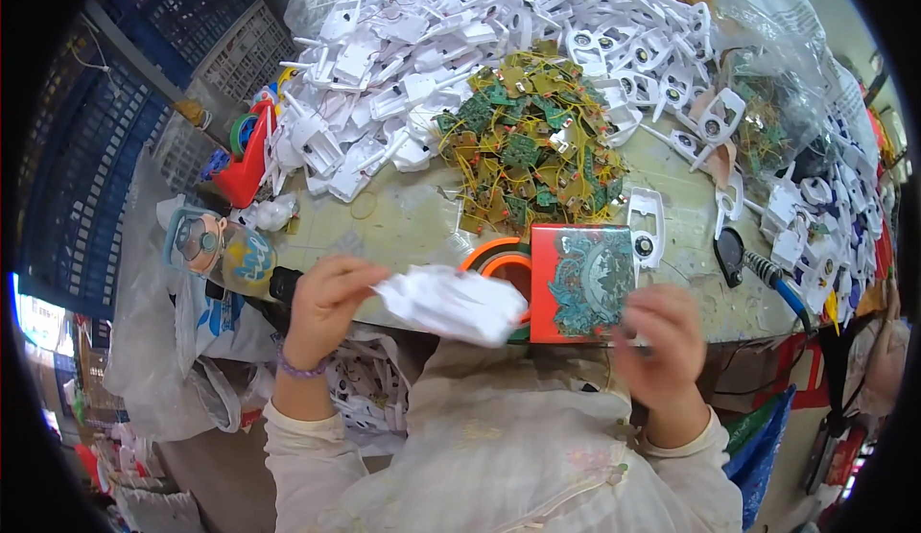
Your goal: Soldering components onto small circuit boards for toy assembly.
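Observation:
My left hand (331,303), with a purple band at its wrist, pinches one end of a white plastic part (453,305). The part is blurred by motion and hangs over the table's front edge. My right hand (664,341) is smeared by motion beside a red box (544,288) with a dark patterned top. A small dark spot shows at its fingertips, too blurred to name. Behind the box lies a heap of green circuit boards with yellow wires (523,154). Orange and black tape rolls (506,262) lie left of the box.
White plastic parts (384,82) are piled across the back. A red tape dispenser (247,164) and a drink bottle (206,240) stand at left. A white ring-ended housing (646,226) lies behind the box. A blue-handled soldering iron (789,293) sits at right, near bagged boards (767,116).

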Available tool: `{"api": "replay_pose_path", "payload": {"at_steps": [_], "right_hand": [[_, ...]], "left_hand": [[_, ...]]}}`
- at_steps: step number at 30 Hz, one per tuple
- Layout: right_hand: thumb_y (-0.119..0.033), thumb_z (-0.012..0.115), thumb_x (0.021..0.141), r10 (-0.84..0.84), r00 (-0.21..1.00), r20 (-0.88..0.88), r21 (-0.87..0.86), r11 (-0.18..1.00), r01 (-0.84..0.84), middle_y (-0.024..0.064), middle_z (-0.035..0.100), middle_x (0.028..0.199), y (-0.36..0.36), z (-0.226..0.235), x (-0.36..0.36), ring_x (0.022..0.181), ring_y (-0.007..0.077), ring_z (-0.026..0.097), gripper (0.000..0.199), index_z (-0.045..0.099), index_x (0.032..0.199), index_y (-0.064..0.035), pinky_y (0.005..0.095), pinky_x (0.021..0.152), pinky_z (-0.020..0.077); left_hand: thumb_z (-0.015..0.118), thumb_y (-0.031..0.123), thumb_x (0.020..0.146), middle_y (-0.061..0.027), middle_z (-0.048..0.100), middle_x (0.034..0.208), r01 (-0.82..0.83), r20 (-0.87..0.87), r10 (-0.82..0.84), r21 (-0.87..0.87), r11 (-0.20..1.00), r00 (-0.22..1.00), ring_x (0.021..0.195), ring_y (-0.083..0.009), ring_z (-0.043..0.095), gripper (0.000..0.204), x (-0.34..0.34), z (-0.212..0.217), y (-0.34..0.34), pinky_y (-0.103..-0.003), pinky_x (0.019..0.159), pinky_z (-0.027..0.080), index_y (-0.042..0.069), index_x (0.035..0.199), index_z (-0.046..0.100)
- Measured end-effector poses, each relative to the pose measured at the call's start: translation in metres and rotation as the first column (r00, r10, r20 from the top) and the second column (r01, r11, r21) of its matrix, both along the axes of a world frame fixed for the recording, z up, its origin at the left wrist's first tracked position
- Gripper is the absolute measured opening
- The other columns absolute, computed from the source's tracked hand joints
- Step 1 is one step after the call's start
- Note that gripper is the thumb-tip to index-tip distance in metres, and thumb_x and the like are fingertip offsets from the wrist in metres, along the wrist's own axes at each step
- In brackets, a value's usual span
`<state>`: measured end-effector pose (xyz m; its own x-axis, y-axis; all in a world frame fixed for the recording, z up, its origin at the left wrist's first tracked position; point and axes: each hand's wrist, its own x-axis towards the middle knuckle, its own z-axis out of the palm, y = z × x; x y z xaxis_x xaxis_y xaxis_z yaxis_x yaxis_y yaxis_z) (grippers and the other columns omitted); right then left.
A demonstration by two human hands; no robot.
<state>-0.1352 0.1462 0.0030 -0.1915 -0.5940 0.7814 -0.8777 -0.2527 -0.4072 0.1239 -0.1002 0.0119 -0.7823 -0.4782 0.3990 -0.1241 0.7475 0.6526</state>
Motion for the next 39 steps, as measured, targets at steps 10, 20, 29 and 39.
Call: {"api": "replay_pose_path", "payload": {"at_steps": [10,20,29,39], "right_hand": [[-0.004,0.065,0.068,0.214,0.96,-0.181,-0.113,0.965,-0.236,0.0119,0.062,0.093,-0.028,0.003,0.029,0.07,0.0217,0.064,0.033,0.065,0.101,0.0013,0.0284,0.055,0.0518],[-0.013,0.06,0.07,0.198,0.866,-0.46,0.177,0.976,-0.129,0.0024,0.059,0.09,-0.039,-0.031,0.051,0.077,0.0158,0.055,0.031,0.064,0.098,-0.003,0.029,0.067,0.0442],[-0.008,0.066,0.068,0.126,0.965,-0.23,-0.02,0.991,-0.134,0.006,0.061,0.083,-0.019,-0.019,0.025,0.075,0.0221,0.06,0.028,0.064,0.096,-0.0026,0.0338,0.062,0.0492],[-0.011,0.06,0.082,-0.501,0.866,0.002,0.48,0.76,0.438,0.0142,0.062,0.099,-0.081,-0.033,-0.13,0.095,0.0331,0.058,0.021,0.062,0.101,-0.0042,0.0413,0.082,0.0468]], "left_hand": [[0.065,-0.004,0.071,-0.0093,0.065,0.097,0.109,0.014,-0.109,-0.188,0.976,0.994,0.095,-0.029,0.06,0.035,-0.059,0.007,0.016,-0.036,0.081,0.047,0.008,0.103,0.068],[0.059,-0.004,0.073,-0.0085,0.063,0.112,0.286,0.148,-0.252,-0.303,0.909,0.956,0.113,-0.0302,0.055,0.036,-0.089,-0.004,0.014,-0.041,0.092,0.045,0.008,0.106,0.066],[0.071,0.006,0.069,-0.0071,0.066,0.105,0.505,0.163,-0.484,-0.135,0.853,0.86,0.099,-0.0275,0.063,0.024,-0.087,-0.006,0.045,-0.037,0.08,0.052,0.007,0.093,0.067],[0.073,0.007,0.073,-0.0084,0.069,0.09,0.266,0.029,-0.266,0.001,0.964,0.964,0.083,-0.0248,0.067,0.019,-0.091,-0.021,0.057,-0.034,0.071,0.052,0.005,0.091,0.067]]}}
